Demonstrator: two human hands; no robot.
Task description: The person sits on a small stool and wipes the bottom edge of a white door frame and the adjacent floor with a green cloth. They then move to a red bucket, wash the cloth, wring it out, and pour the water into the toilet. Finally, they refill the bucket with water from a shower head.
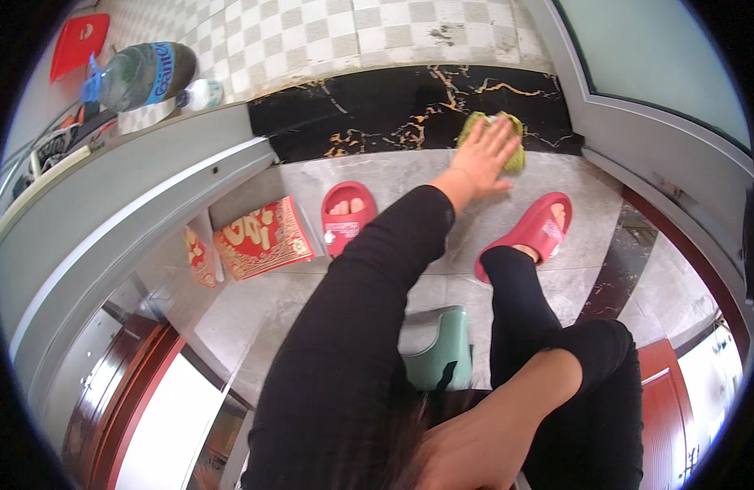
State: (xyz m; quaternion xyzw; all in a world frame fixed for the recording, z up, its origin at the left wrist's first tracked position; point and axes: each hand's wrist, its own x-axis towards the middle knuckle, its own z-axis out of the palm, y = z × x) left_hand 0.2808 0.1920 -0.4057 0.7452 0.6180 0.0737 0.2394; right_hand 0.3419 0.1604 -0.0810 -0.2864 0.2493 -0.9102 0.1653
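My left hand (482, 157) lies flat, fingers spread, on top of a yellow-green cloth (514, 160). The cloth is bunched on the front edge of a black marble threshold (377, 110) with gold veins, near its right end. Low in the picture, my right hand (466, 453) rests close to my lap; its fingers are hidden, and I see nothing in it. My feet, in pink slippers (349, 211), stand on the grey tiles on either side of my left hand, nearer to me. Between my legs is a green plastic object (445, 355), partly hidden.
A metal-framed door panel (665, 122) borders the threshold on the right. A grey frame (187, 147) runs along the left, with a large plastic bottle (147, 75) and a small white bottle (204, 94) beyond it. A red and gold printed bag (263, 239) is on the floor left of my feet.
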